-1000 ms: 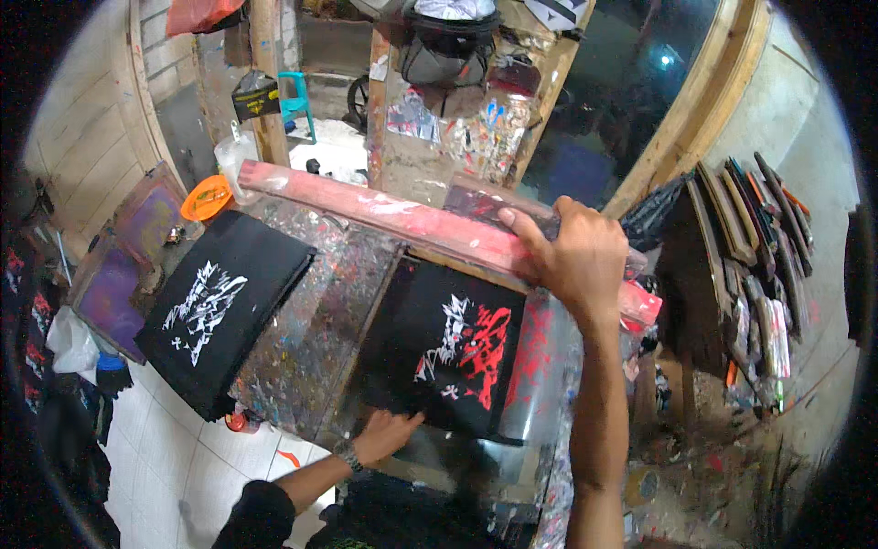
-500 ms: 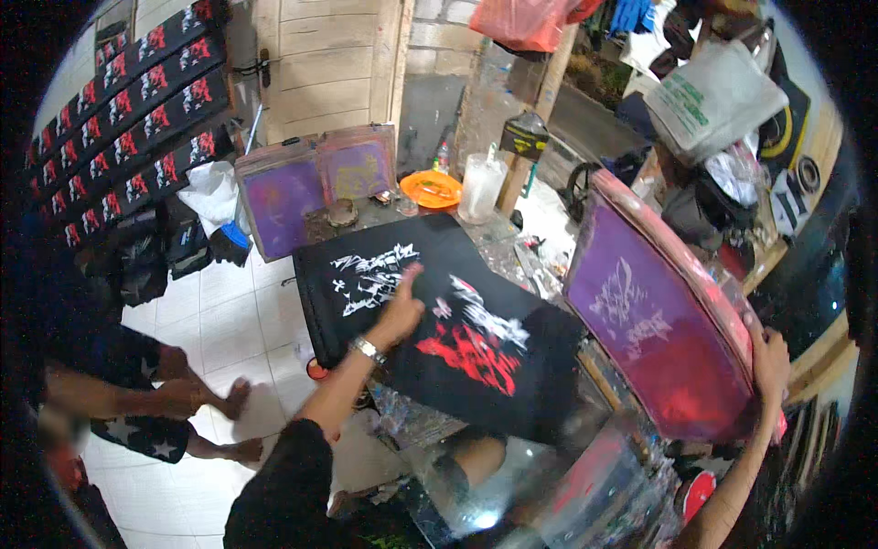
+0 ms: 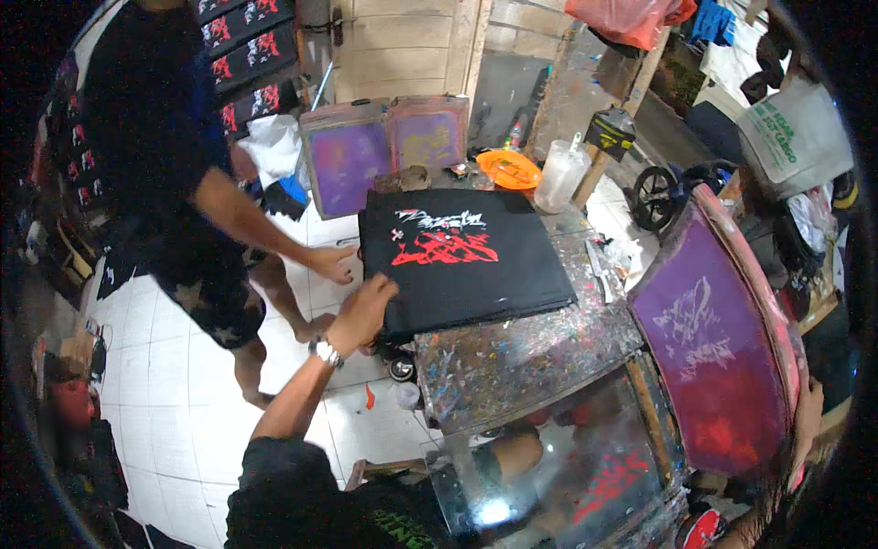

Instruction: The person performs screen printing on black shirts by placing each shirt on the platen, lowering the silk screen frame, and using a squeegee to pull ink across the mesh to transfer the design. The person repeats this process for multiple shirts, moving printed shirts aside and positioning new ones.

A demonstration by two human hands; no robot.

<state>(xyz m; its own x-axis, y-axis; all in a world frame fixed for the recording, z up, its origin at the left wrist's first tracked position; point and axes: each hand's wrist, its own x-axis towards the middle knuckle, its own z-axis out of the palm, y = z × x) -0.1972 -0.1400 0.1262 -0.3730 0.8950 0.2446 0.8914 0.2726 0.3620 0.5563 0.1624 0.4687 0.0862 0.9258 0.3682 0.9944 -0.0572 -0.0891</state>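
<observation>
Black printed T-shirt: laid flat on the paint-spattered table, its near-left corner gripped by the left hand. Purple screen-printing frame: tilted up at right, its outer edge clasped by the right hand. Second person's hand: just beside the shirt's left edge.

- A pale green plastic bag with dark print hangs at the far right.
- A red-orange plastic bag hangs at the far top edge, right of centre.
- A black box with a yellow label sits on a wooden post, just right of a translucent plastic container.
</observation>
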